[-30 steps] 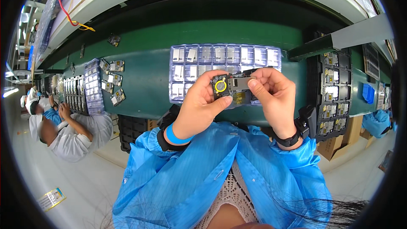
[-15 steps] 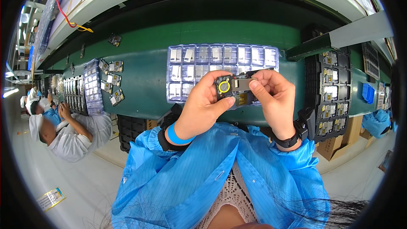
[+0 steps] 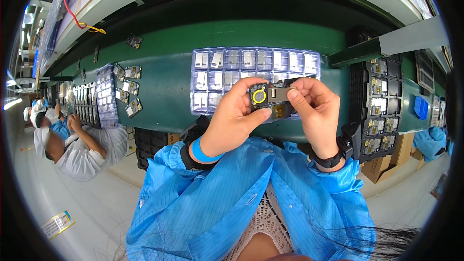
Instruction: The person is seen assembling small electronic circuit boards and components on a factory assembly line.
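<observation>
Between my two hands is a small dark circuit board (image 3: 279, 111) with a round, yellow-ringed part at its left end. My left hand (image 3: 239, 111) is closed on the board's left side, thumb along the near edge. A flat grey metal plate (image 3: 278, 94) lies over the board's upper part. My right hand (image 3: 311, 104) pinches the plate's right end, its thumb on top; the fingers beneath are partly hidden. Just beyond my hands, a clear plastic tray (image 3: 233, 50) holds silvery flat pieces in its pockets, and my hands cover part of its near side.
Several circuit boards (image 3: 130, 87) lie loose on the green bench (image 3: 164, 82) at left, beside stacked clear trays (image 3: 107, 96). Black trays (image 3: 395, 87) with boards stand at right, under a metal post (image 3: 355, 53). A blue bin (image 3: 420, 108) is farther right. A co-worker (image 3: 92, 152) sits at left.
The view has shifted slightly. My right thumb has moved a little to the right along the grey plate, showing more of it. Both hands keep their hold.
</observation>
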A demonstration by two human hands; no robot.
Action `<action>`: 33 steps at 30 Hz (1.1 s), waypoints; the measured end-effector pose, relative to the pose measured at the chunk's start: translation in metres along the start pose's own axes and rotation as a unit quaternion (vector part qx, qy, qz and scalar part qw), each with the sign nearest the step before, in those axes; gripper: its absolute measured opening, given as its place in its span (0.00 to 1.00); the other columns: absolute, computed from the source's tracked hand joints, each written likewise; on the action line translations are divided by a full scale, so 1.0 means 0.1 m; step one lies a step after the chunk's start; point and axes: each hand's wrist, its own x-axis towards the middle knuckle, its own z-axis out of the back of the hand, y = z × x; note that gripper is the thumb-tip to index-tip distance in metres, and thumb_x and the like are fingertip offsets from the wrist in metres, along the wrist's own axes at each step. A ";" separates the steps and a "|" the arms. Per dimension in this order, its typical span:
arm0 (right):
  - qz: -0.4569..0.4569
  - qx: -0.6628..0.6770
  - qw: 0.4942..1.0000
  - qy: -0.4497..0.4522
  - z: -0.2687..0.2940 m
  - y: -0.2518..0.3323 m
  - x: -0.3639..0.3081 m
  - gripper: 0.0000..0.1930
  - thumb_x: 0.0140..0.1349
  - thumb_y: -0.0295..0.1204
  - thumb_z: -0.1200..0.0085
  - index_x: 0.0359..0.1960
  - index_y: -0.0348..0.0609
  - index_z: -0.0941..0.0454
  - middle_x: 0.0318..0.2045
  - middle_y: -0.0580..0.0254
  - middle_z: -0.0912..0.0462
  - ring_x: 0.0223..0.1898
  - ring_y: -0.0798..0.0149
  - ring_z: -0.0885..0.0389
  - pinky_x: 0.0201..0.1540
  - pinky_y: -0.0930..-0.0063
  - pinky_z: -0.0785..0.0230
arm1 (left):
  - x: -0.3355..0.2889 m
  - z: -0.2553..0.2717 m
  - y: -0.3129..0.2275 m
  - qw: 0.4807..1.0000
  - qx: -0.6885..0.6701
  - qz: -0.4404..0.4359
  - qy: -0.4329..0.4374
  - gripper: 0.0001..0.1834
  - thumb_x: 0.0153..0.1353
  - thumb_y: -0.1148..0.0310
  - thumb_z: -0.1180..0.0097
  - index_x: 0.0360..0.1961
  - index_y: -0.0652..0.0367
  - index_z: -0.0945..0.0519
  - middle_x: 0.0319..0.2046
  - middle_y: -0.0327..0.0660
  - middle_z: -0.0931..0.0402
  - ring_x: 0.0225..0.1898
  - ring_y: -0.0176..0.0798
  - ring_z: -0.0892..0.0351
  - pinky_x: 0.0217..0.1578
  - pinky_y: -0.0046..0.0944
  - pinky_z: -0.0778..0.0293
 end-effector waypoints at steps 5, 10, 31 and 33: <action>0.002 -0.025 1.000 -0.010 0.00 0.00 0.00 0.04 0.52 0.21 0.45 0.30 0.34 0.24 0.21 0.72 0.24 0.18 0.84 0.37 0.20 0.89 0.44 | 0.01 0.00 0.01 1.000 -0.003 -0.006 0.003 0.24 0.52 0.85 0.49 0.52 0.64 0.39 0.41 0.41 0.29 0.42 0.29 0.29 0.44 0.29 0.31; 0.039 -0.087 0.995 -0.040 -0.01 0.00 -0.02 0.04 0.50 0.21 0.43 0.28 0.34 0.24 0.20 0.68 0.24 0.16 0.83 0.37 0.18 0.87 0.44 | 0.02 -0.03 -0.02 1.000 0.003 -0.012 0.001 0.23 0.53 0.84 0.49 0.50 0.64 0.38 0.40 0.40 0.29 0.41 0.28 0.29 0.42 0.28 0.31; 0.208 -0.227 0.943 -0.126 -0.09 0.11 -0.08 0.11 0.41 0.22 0.38 0.28 0.41 0.24 0.27 0.62 0.31 0.24 0.66 0.28 0.26 0.75 0.34 | 0.08 -0.15 0.04 0.989 0.060 -0.120 -0.059 0.09 0.59 0.76 0.51 0.40 0.63 0.34 0.32 0.36 0.31 0.33 0.23 0.34 0.31 0.24 0.34; 0.206 -0.223 0.944 -0.130 -0.07 0.08 -0.07 0.17 0.40 0.22 0.36 0.34 0.41 0.26 0.30 0.61 0.35 0.24 0.68 0.28 0.26 0.77 0.32 | 0.08 -0.15 0.03 0.989 0.055 -0.119 -0.063 0.10 0.58 0.78 0.51 0.40 0.62 0.35 0.31 0.35 0.30 0.30 0.21 0.34 0.29 0.23 0.37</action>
